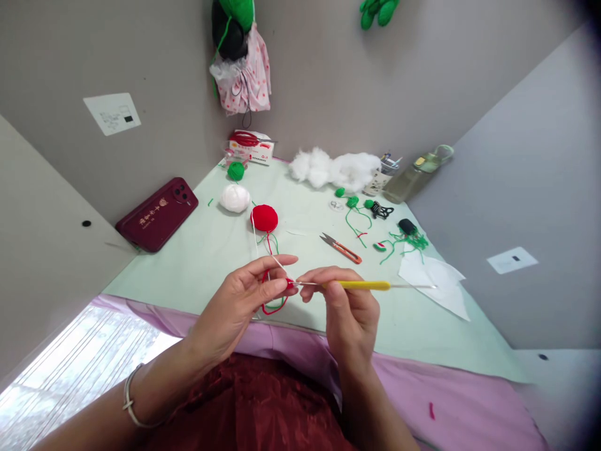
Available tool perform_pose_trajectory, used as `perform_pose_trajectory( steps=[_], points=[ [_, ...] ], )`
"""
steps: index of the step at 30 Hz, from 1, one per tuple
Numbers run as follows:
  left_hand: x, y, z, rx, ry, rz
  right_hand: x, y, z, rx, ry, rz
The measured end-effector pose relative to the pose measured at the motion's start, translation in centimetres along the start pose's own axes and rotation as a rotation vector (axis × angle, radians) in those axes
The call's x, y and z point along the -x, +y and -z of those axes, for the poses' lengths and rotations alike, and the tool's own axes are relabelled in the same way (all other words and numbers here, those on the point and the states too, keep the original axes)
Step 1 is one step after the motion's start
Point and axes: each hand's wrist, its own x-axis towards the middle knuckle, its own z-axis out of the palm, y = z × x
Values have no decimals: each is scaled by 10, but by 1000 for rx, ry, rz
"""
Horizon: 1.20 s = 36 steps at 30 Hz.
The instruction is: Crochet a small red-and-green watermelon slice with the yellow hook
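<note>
Evidently a crochet stitch is under way near the table's (197, 263) front edge: the left hand (244, 300) pinches a small red yarn piece (290, 284) with fingers closed, the right hand (347, 307) grips a yellow crochet hook (364, 285) whose tip meets it. Next the hook probably needs to catch the strand running from the red yarn ball (264, 217).

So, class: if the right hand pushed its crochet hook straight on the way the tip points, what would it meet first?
Probably the small red stitch pinched by the left hand; the right hand aims the crochet hook there.

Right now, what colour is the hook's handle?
Yellow; the crochet hook shows in the head view.
</note>
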Motion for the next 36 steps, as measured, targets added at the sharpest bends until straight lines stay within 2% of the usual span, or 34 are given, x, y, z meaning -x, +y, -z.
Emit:
perform_pose_trajectory(
  steps=[3,6,12,14,16,17,19,22,24,27,29,31,33,34,36],
  points=[
    [0,-1,-1,-98,37,-92,3,-4,-1,171,-5,114],
    [0,-2,-2,-185,74,-171,6,-4,0,322,-65,274],
    [3,-3,-6,-203,102,-239,11,7,-1,635,-96,578],
    [2,-3,-6,-150,81,-192,13,11,-3,782,-87,648],
    [0,-4,-4,-13,27,-43,12,11,-4,850,-75,685],
    [-1,-3,-4,68,1,41,11,11,-5,822,-67,664],
    [-4,-2,-1,181,-22,145,7,7,-4,650,-29,523],
    [-7,0,0,174,2,101,-1,2,-4,296,38,244],
    [-6,1,-1,119,6,52,-5,1,-5,163,27,161],
    [-4,-1,-4,54,13,-27,-5,2,-8,187,-5,162],
    [-4,-4,-5,30,28,-66,-1,5,-10,314,-11,240],
    [-5,-6,-6,44,29,-48,3,7,-9,485,-32,384],
    [-6,-5,-5,111,-8,39,5,8,-7,601,-44,484],
    [-7,-5,-5,159,-24,85,5,7,-6,601,-35,471],
    [-9,-2,-4,243,-33,133,2,5,-3,450,23,323]
  ],
)
